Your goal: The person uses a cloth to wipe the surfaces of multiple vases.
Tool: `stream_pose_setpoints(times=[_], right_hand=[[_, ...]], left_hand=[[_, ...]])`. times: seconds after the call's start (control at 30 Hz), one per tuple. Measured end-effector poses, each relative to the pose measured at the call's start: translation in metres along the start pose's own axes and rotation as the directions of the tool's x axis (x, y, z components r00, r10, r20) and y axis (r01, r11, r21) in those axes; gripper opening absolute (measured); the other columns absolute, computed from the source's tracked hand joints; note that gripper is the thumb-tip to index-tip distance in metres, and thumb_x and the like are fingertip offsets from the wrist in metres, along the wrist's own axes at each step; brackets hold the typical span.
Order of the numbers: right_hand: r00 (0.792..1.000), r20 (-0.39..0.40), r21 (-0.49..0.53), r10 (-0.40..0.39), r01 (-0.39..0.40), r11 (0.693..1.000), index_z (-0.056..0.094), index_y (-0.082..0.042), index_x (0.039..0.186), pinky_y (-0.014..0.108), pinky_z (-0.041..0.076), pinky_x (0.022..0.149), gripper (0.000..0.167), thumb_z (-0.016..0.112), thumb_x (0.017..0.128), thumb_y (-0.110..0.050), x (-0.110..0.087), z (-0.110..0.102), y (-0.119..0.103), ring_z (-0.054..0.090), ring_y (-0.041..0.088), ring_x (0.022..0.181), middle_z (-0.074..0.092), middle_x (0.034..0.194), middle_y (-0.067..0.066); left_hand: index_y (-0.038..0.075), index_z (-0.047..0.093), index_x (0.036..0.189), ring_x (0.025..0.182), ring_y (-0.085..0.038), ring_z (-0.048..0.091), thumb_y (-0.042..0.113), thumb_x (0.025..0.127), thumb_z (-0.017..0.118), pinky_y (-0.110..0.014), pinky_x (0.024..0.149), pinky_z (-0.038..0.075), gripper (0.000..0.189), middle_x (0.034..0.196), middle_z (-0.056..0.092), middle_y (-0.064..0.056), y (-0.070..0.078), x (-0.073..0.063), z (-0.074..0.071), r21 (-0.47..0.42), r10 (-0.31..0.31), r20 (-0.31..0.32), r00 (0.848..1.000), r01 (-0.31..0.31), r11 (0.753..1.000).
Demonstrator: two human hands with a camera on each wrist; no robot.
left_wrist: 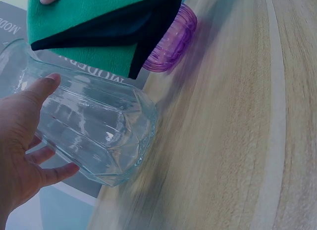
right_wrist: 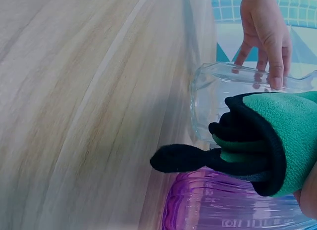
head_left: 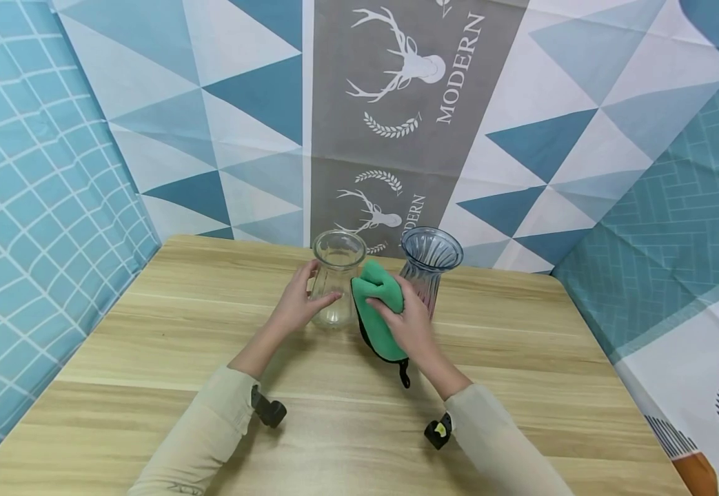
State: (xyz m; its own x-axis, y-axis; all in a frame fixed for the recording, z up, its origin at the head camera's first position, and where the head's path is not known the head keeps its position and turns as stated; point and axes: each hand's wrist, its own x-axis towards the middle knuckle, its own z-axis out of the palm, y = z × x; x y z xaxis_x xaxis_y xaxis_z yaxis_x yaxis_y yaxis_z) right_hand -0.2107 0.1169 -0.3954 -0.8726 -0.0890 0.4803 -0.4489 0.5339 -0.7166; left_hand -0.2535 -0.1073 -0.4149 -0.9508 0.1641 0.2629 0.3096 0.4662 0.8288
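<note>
A clear glass vase (head_left: pixel 333 293) stands upright near the table's back edge. My left hand (head_left: pixel 300 303) is at its left side, thumb across the near face and fingers round the far side; the left wrist view shows the thumb on the glass (left_wrist: pixel 94 126). My right hand (head_left: pixel 410 324) grips a folded green towel (head_left: pixel 379 327) with black edging and a black hanging loop, held just right of the clear vase. Behind that hand stands a ribbed glass vase (head_left: pixel 431 255), blue at the top and purple at the base (right_wrist: pixel 198 205), partly hidden by hand and towel.
The wooden table (head_left: pixel 359 441) extends toward me and to both sides. A patterned cloth backdrop (head_left: pixel 390 151) hangs right behind the vases, with blue tiled cloth (head_left: pixel 43 207) on the left. Black wrist cameras (head_left: pixel 269 411) sit at both cuffs.
</note>
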Motion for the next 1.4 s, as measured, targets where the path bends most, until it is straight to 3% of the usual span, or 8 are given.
stream_pose_setpoints(times=[0.47, 0.77, 1.1, 1.4], right_hand=[[0.999, -0.048, -0.009, -0.011, 0.011, 1.000, 0.051, -0.011, 0.129, 0.043, 0.051, 0.083, 0.056, 0.074, 0.081, -0.028, 0.008, 0.015, 0.001, 0.061, 0.026, 0.102, 0.063, 0.119, 0.009], [0.998, -0.020, -0.090, -0.056, 0.054, 0.994, 0.050, -0.012, 0.133, 0.045, 0.051, 0.086, 0.054, 0.070, 0.084, -0.026, 0.011, 0.022, 0.002, 0.061, 0.028, 0.107, 0.062, 0.122, 0.012], [1.000, 0.031, -0.189, 0.001, 0.005, 0.982, 0.056, -0.011, 0.127, 0.046, 0.051, 0.089, 0.045, 0.068, 0.086, -0.025, 0.005, 0.029, 0.004, 0.061, 0.028, 0.108, 0.064, 0.120, 0.010], [0.994, 0.083, -0.263, 0.074, -0.050, 0.964, 0.058, -0.014, 0.123, 0.045, 0.052, 0.082, 0.041, 0.068, 0.086, -0.027, -0.002, 0.027, 0.006, 0.064, 0.026, 0.099, 0.066, 0.115, 0.008]], left_hand=[[0.011, 0.035, 0.140, 0.131, -0.035, 0.037, 0.034, 0.080, 0.073, -0.053, 0.096, 0.046, 0.074, 0.139, 0.040, -0.014, -0.002, 0.000, 0.000, -0.009, 0.006, -0.005, 1.000, -0.006, 1.000], [0.011, 0.034, 0.140, 0.131, -0.035, 0.037, 0.034, 0.081, 0.072, -0.052, 0.095, 0.047, 0.074, 0.140, 0.039, -0.014, -0.002, 0.001, -0.001, -0.006, 0.002, -0.002, 1.000, -0.002, 1.000], [0.011, 0.034, 0.139, 0.131, -0.035, 0.037, 0.033, 0.081, 0.072, -0.053, 0.096, 0.047, 0.073, 0.139, 0.040, -0.014, 0.000, 0.000, 0.000, -0.009, 0.005, 0.002, 1.000, -0.005, 1.000], [0.010, 0.034, 0.140, 0.131, -0.036, 0.037, 0.032, 0.082, 0.072, -0.053, 0.095, 0.047, 0.073, 0.139, 0.039, -0.014, 0.000, 0.000, 0.000, -0.015, 0.017, 0.005, 1.000, -0.017, 1.000]])
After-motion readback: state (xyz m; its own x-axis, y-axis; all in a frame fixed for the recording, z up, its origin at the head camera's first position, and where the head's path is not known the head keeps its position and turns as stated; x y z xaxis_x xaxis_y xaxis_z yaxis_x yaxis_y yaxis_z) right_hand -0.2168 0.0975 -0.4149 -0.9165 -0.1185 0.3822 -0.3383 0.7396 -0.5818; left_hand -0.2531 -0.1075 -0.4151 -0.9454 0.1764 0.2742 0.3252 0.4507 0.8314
